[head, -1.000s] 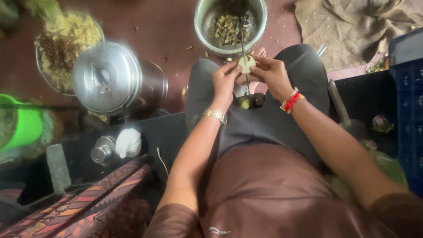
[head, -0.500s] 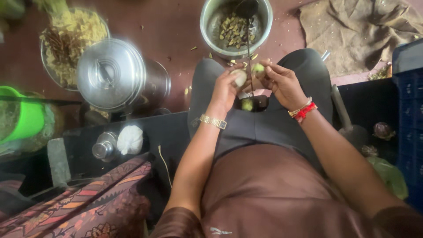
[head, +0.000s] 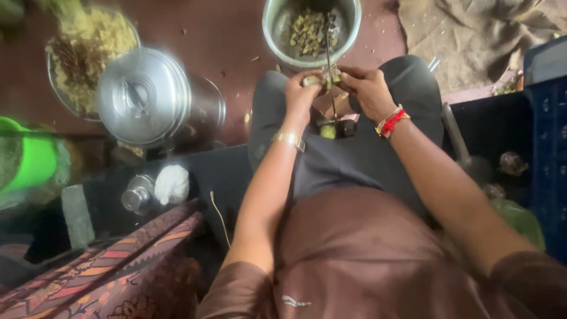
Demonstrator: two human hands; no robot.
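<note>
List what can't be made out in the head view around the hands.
- Small pale green vegetable piece: mostly covered by the left hand; its full shape is hidden.
- Thin upright metal blade: its base is hidden between the knees.
- Right hand: the fingers curl inward, so what they pinch is unclear.
- Round steel bowl of chopped bits: far rim cut by the top edge.

The left hand [head: 301, 88] and right hand [head: 367, 88] meet above the person's knees, both pinching a small pale green vegetable piece [head: 313, 80] against a thin upright blade [head: 329, 59]. Just beyond the hands stands a round steel bowl [head: 274, 35] holding chopped greenish pieces. A cut green piece [head: 328, 131] lies between the knees. To the left, on the dark red floor [head: 218, 29], stands a lidded steel pot [head: 147, 97], beside a green plastic tub [head: 29, 159].
</note>
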